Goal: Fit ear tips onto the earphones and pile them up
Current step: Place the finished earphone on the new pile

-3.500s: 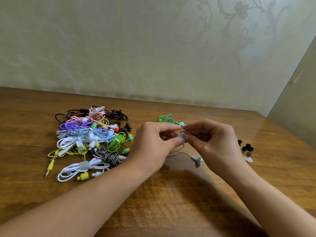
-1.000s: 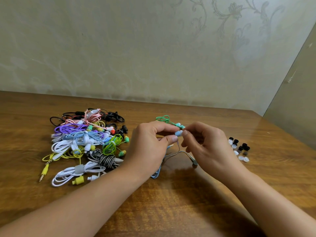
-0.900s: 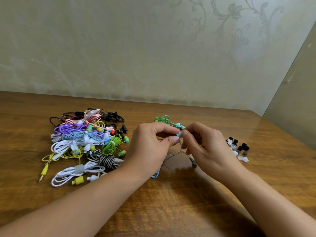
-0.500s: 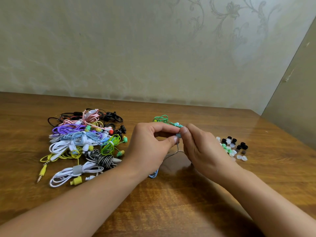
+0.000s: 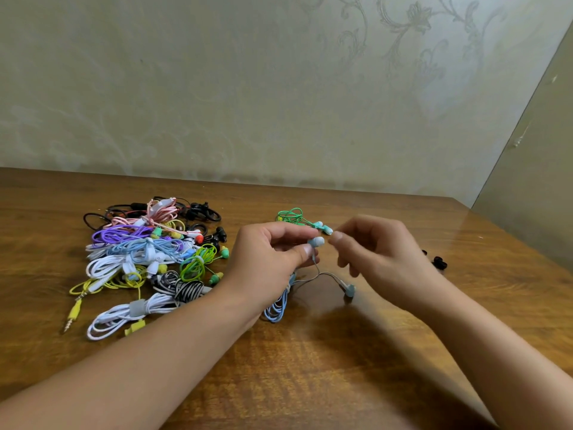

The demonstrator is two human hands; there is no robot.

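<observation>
Head view: your left hand [image 5: 273,262] pinches the pale blue earbud [image 5: 316,242] between thumb and forefinger, nozzle end pointing right toward your right hand [image 5: 381,256]. That grip, fingertips drawn together just beside the bud, may hold a tip; you cannot tell. Its twin earbud [image 5: 349,289] rests on the table [image 5: 310,367], between your wrists.

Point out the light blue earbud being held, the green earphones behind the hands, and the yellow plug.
light blue earbud [image 5: 316,242], head view, on its rounded body.
green earphones [image 5: 290,216], head view, on the coiled cord.
yellow plug [image 5: 74,312], head view, on its sleeve.
</observation>
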